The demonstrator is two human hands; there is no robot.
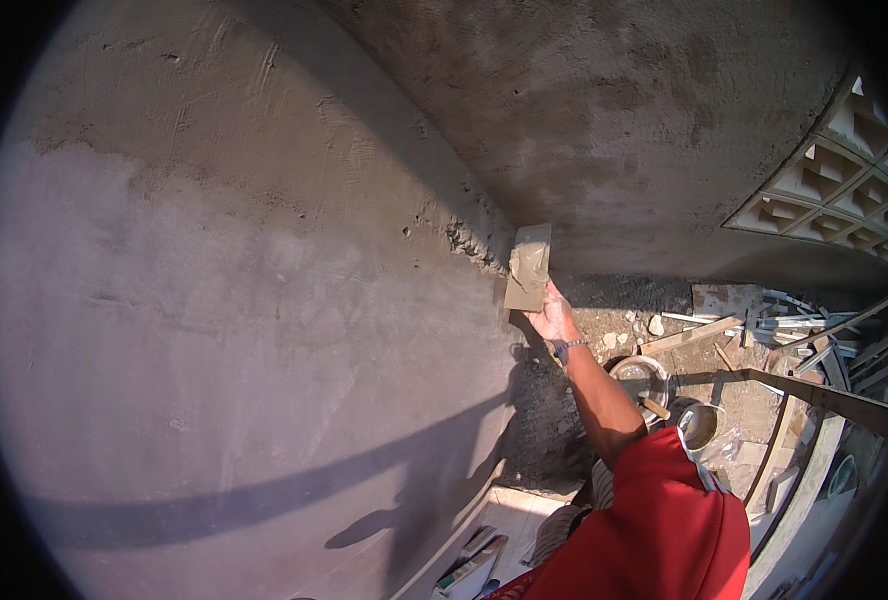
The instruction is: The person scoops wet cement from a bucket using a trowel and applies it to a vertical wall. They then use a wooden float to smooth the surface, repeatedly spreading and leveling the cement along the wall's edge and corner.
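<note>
My right hand point(556, 314) reaches out from a red sleeve, with a band on the wrist. It is closed on a rectangular plastering trowel point(528, 268), whose handle is hidden. Wet mortar point(530, 258) lies smeared over the trowel's visible face. The trowel is close to the inside corner where two plastered walls meet. Beside it, the left wall point(264, 300) has a rough, lumpy strip of plaster point(472, 245) along that corner. My left hand is out of view.
Below on the ground stand a round bucket point(640, 372) and a second bucket point(701, 426), with a wooden handle point(654, 408) next to them. Planks point(692, 335) and scrap lie at the right. A long timber point(824, 395) crosses there. Vent blocks point(819, 172) are set in the far wall.
</note>
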